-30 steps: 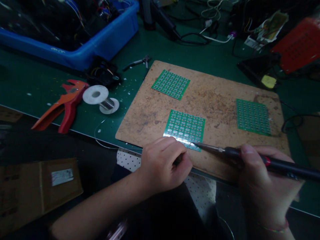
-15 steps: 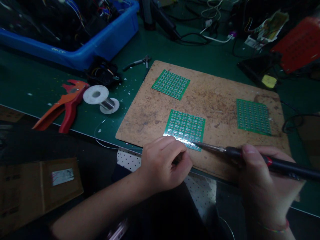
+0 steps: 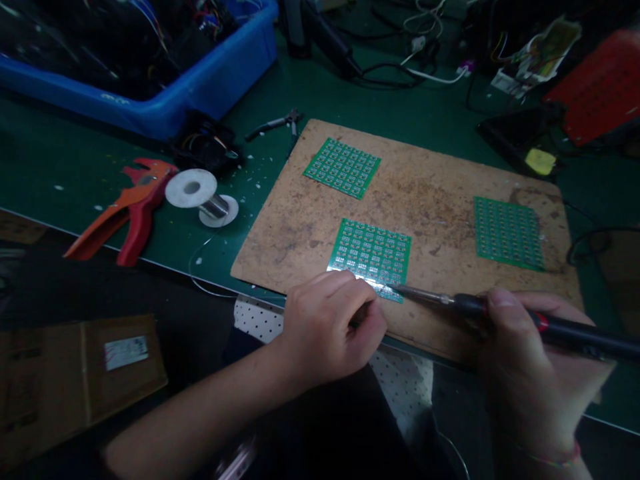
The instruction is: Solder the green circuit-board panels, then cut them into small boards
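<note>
A green circuit panel (image 3: 373, 252) lies near the front edge of a brown work board (image 3: 440, 193). My left hand (image 3: 330, 330) rests curled at the panel's near edge, fingers pinched together on something I cannot make out. My right hand (image 3: 530, 380) grips a black and red soldering iron (image 3: 525, 320); its metal tip touches the panel's near right corner. Two more green panels lie on the board, one at the back (image 3: 343, 168) and one at the right (image 3: 509, 233).
Orange-red pliers (image 3: 125, 210) and a white solder spool (image 3: 200, 197) sit on the green mat at left. A blue bin (image 3: 210, 80) of wires stands behind them, small cutters (image 3: 275, 123) beside it. Cables, a yellow sponge (image 3: 540, 161) and a red sheet (image 3: 597, 87) crowd the back right.
</note>
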`<state>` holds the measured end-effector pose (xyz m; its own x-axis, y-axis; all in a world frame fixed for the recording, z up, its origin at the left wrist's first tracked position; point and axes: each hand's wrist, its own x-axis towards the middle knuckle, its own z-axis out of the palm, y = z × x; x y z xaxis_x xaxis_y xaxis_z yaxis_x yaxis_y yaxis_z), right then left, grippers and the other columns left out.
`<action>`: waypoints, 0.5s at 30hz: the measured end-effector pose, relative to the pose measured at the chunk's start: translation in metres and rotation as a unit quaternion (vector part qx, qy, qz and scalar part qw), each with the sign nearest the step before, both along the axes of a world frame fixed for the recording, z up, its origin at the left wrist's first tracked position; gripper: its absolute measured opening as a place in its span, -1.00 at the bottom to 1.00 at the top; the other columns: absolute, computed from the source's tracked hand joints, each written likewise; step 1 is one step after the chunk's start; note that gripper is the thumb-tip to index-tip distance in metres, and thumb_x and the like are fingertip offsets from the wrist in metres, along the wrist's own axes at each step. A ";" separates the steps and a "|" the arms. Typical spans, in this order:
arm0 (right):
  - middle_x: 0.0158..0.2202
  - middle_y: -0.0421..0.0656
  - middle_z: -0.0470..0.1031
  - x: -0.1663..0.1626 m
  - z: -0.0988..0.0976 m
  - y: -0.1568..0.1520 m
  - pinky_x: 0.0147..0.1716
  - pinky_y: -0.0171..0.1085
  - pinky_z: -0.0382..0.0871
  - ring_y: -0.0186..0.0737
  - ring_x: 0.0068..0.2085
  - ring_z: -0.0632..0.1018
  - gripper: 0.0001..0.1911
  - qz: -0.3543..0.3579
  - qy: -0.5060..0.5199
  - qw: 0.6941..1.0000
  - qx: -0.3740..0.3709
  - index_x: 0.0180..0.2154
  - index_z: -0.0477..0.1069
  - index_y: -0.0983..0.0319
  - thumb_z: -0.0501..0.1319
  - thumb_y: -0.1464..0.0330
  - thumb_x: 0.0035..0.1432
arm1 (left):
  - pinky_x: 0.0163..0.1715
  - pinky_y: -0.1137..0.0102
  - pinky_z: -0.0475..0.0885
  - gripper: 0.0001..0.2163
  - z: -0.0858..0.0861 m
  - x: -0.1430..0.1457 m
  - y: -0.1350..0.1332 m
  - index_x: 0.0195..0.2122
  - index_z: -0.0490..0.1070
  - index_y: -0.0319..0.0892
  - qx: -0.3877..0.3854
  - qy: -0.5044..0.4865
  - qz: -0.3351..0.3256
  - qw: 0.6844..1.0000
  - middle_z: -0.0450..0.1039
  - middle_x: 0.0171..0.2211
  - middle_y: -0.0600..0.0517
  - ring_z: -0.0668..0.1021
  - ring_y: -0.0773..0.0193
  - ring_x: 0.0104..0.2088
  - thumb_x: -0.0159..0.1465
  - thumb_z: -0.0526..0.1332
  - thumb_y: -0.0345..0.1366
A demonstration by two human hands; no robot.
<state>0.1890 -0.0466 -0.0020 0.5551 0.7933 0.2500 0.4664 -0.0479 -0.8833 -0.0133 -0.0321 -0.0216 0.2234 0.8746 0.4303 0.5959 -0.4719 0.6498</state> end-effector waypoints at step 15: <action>-0.59 -0.24 0.46 -0.002 -0.001 0.002 -0.60 -0.34 0.26 -0.36 -0.58 0.43 -0.78 -0.013 -0.005 1.000 0.005 -0.57 0.47 0.24 0.40 0.26 -0.09 | -0.48 0.38 0.15 -0.85 0.000 0.001 0.000 -0.55 0.32 -0.19 -0.013 0.027 0.005 1.000 0.27 -0.58 0.11 0.32 0.37 -0.52 0.17 0.18 -0.42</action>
